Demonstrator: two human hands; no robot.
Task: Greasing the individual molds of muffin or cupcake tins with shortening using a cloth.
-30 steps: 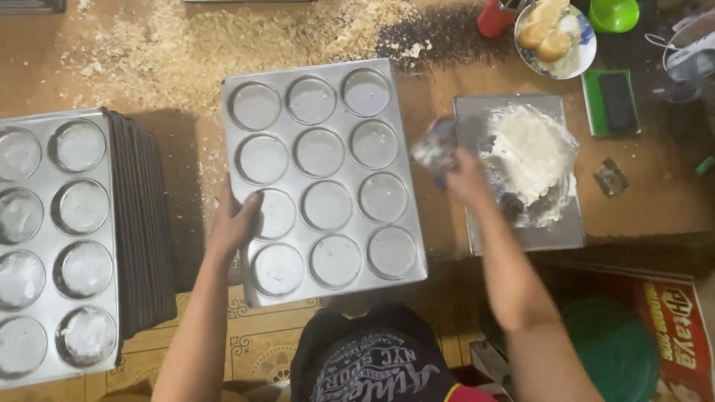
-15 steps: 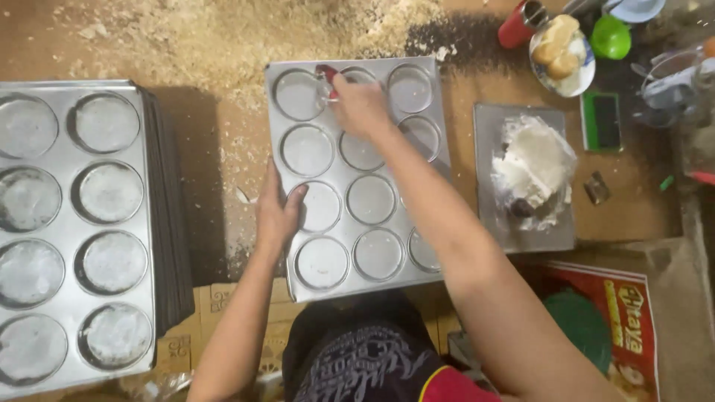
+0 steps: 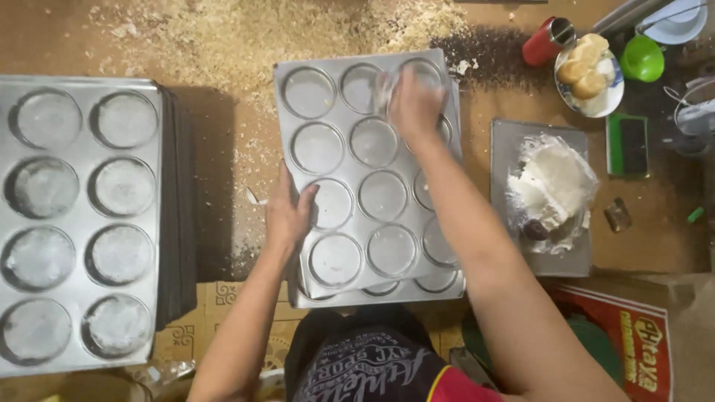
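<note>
Head view looked down on a stack of round-cup baking trays (image 3: 78, 223) at far left of the bench (image 3: 223, 45). The left hand (image 3: 289, 212) gripped the left rim of the metal muffin tray (image 3: 369, 179) in the middle, thumb over the edge. That tray looked stiff, light and likely slick (greased, perhaps), best held by its rims. The right hand (image 3: 414, 104) was closed on a blurred clear wad in a top cup. Rightward lay a slab of white fat (image 3: 551, 186).

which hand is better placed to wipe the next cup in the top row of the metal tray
Right hand: it already lies over the top-row cups of the silver round-cupped baking tray. Left hand grips the tray's left edge, steadying it.
</note>
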